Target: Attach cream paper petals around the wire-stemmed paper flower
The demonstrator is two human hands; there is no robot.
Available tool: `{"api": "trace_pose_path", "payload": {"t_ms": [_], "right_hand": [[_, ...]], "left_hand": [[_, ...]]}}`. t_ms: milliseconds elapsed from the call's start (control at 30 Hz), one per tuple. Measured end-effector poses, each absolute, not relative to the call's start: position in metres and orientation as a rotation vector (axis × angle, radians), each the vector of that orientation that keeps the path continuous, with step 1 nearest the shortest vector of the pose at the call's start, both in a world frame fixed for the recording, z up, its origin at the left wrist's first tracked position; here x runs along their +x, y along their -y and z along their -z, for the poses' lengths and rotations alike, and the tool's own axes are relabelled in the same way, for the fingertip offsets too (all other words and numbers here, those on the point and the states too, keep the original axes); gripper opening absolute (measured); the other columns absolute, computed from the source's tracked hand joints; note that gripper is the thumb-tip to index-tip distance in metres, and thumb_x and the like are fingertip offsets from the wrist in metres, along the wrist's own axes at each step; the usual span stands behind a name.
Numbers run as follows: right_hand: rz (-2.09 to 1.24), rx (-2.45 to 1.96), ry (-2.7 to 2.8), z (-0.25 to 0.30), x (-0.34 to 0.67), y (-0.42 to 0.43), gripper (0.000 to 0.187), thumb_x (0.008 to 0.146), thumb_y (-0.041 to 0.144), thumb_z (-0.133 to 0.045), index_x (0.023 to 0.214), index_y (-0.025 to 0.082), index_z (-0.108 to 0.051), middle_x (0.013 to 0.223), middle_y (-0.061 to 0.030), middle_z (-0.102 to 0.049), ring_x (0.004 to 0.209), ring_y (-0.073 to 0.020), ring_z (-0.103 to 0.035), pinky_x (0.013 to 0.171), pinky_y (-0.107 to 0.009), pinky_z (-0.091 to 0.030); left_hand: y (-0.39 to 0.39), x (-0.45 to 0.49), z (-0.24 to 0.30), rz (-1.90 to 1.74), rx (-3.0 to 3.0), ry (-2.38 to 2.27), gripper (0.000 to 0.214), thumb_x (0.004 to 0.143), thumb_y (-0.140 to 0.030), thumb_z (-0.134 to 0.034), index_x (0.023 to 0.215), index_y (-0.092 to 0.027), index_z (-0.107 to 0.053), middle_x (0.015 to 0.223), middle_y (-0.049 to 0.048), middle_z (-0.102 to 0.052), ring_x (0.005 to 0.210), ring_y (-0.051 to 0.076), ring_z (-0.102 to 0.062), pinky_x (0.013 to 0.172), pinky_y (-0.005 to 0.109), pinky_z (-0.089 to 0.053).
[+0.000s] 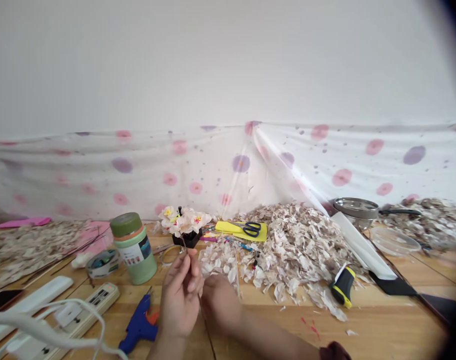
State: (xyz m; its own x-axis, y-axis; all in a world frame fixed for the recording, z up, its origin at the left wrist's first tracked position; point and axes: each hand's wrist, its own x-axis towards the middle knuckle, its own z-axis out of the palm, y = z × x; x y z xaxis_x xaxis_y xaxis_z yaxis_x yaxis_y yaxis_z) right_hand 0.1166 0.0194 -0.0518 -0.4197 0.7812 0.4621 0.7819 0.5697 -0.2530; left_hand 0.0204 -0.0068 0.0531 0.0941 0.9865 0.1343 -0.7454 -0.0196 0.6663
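Observation:
Fingertips of my left hand (pixel 181 295) pinch a thin brown stem (pixel 183 243), which rises toward pale flowers (pixel 190 221) with pink and yellow centres. A small black pot (pixel 188 239) stands behind the stem; whether the stem joins those flowers is unclear. My right hand (pixel 222 302) is closed and lies against the left one, its fingertips hidden. Beside the left wrist is a blue hot glue gun (pixel 139 325) with an orange trigger. Pale dried petals (pixel 220 260) lie just beyond the hands.
Left of the hands stand a green jar (pixel 134 250), a tape roll (pixel 103 263) and a power strip (pixel 81 320) with white cables. Scissors (pixel 250 229) rest on yellow paper (pixel 224 227). A petal heap (pixel 291 245), a yellow-black tool (pixel 343 286) and a metal pan (pixel 357 210) lie right.

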Motion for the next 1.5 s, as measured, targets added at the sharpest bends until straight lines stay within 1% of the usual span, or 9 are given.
{"api": "trace_pose_path", "payload": {"t_ms": [200,367,467,633,800,933,1133,1333,1500], "right_hand": [[0.011,-1.6,2.078,0.037,0.197,-0.062,0.018,0.086,0.016,-0.052,0.078,0.015,-0.068,0.082,-0.0085,-0.067,0.084,-0.02,-0.058,0.078,-0.028,-0.04],[-0.067,-1.717,1.991,0.042,0.181,-0.092,0.011,0.077,0.022,-0.064,0.075,0.015,-0.072,0.084,-0.012,-0.068,0.09,-0.0258,-0.058,0.079,-0.031,-0.04],[-0.137,-1.735,1.965,0.052,0.172,-0.096,0.007,0.072,0.016,-0.064,0.071,0.015,-0.071,0.085,-0.0119,-0.068,0.09,-0.0258,-0.058,0.079,-0.03,-0.04],[-0.23,-1.728,1.921,0.059,0.176,-0.1,0.015,0.075,0.01,-0.057,0.073,0.017,-0.07,0.083,-0.0068,-0.069,0.085,-0.0192,-0.06,0.078,-0.025,-0.039],[-0.254,-1.72,1.936,0.059,0.175,-0.101,0.011,0.073,0.013,-0.06,0.073,0.018,-0.07,0.086,-0.007,-0.069,0.088,-0.0205,-0.059,0.082,-0.027,-0.037],[-0.237,-1.736,1.945,0.057,0.178,-0.101,0.017,0.073,0.008,-0.055,0.072,0.016,-0.069,0.085,-0.0088,-0.068,0.088,-0.0211,-0.057,0.079,-0.028,-0.036],[-0.221,-1.644,2.025,0.051,0.178,-0.094,0.021,0.08,0.016,-0.052,0.087,0.019,-0.071,0.094,-0.0096,-0.065,0.096,-0.0239,-0.052,0.084,-0.034,-0.033],[-0.329,-1.394,2.24,0.054,0.17,-0.086,0.028,0.064,0.012,-0.063,0.086,0.026,-0.073,0.105,-0.0051,-0.062,0.102,-0.0248,-0.049,0.089,-0.037,-0.031],[-0.438,-1.283,2.233,0.053,0.171,-0.092,0.04,0.066,-0.002,-0.046,0.075,0.025,-0.074,0.098,-0.0004,-0.066,0.098,-0.0157,-0.054,0.091,-0.03,-0.032]], "left_hand": [[-0.017,0.024,-0.017,-1.345,0.581,-0.392,0.018,0.071,-0.02,-0.074,0.084,-0.014,-0.065,0.053,-0.0082,-0.049,0.035,0.0,-0.033,0.035,0.012,-0.032],[-0.022,0.019,-0.006,-1.394,0.502,-0.383,0.018,0.069,-0.02,-0.076,0.083,-0.013,-0.065,0.053,-0.0075,-0.05,0.037,-0.001,-0.035,0.036,0.011,-0.031],[-0.025,0.019,-0.002,-1.396,0.509,-0.421,0.02,0.068,-0.02,-0.077,0.083,-0.013,-0.066,0.052,-0.0072,-0.05,0.036,-0.001,-0.034,0.035,0.012,-0.031],[-0.025,0.017,-0.003,-1.402,0.491,-0.42,0.015,0.071,-0.018,-0.074,0.082,-0.013,-0.066,0.054,-0.0069,-0.049,0.036,0.0,-0.035,0.035,0.013,-0.033],[-0.024,0.014,-0.006,-1.398,0.494,-0.442,0.009,0.075,-0.017,-0.069,0.082,-0.014,-0.065,0.053,-0.0073,-0.048,0.034,0.0,-0.035,0.034,0.014,-0.033],[-0.026,0.013,-0.006,-1.426,0.518,-0.455,0.004,0.079,-0.014,-0.063,0.083,-0.013,-0.064,0.055,-0.0061,-0.049,0.036,0.001,-0.036,0.035,0.013,-0.033],[-0.027,0.012,-0.004,-1.437,0.562,-0.448,0.009,0.084,-0.012,-0.054,0.084,-0.013,-0.064,0.057,-0.0055,-0.049,0.037,0.001,-0.036,0.036,0.013,-0.035],[-0.029,0.009,-0.003,-1.492,0.595,-0.393,0.016,0.087,-0.01,-0.048,0.086,-0.012,-0.063,0.059,-0.0047,-0.049,0.037,0.001,-0.037,0.035,0.012,-0.037],[-0.03,0.005,-0.003,-1.5,0.604,-0.381,0.02,0.09,-0.01,-0.043,0.088,-0.013,-0.063,0.06,-0.0051,-0.048,0.037,0.002,-0.039,0.036,0.013,-0.041]]}}
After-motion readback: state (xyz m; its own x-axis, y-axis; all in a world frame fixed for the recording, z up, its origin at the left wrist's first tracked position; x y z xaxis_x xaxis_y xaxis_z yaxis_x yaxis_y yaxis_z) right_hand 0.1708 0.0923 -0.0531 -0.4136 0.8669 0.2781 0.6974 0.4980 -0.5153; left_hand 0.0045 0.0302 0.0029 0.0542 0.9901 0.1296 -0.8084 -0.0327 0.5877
